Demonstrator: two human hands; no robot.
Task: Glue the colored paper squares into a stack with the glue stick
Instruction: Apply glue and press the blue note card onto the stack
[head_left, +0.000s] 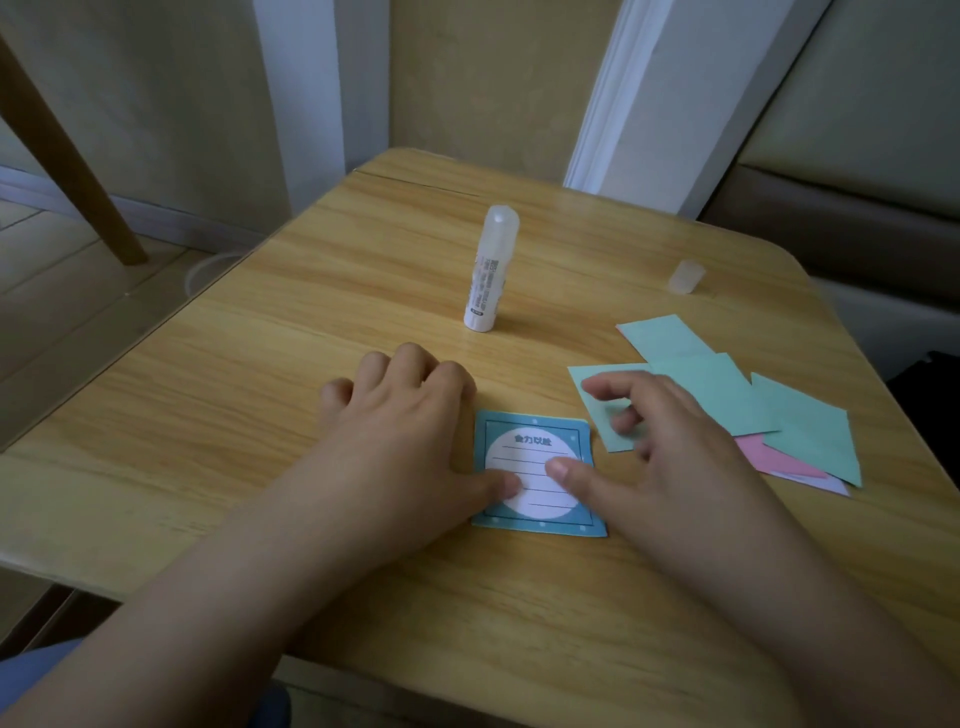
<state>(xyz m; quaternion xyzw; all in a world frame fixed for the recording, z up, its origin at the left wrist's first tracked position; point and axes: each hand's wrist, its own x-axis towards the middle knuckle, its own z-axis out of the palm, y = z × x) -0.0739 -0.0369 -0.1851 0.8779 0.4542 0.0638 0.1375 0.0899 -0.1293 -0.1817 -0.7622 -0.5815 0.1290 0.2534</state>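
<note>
Both our thumbs press the printed blue note square (537, 475), our left hand (400, 431) flat with fingers spread, our right hand (660, 441) loosely curled, holding nothing. Loose green squares (727, 395) lie under and just beyond the right fingers, the nearer hand. Upright glue stick (491, 267) stands beyond the left fingers; its cap (687, 277) lies apart.

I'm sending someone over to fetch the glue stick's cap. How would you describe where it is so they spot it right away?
Start at the wooden table and go to its far right corner, beyond the loose paper squares. The cap lies there alone, a small cloudy plastic cylinder. Unlike the tall glue stick standing mid-table, it is short, unlabeled and lying down.
</note>
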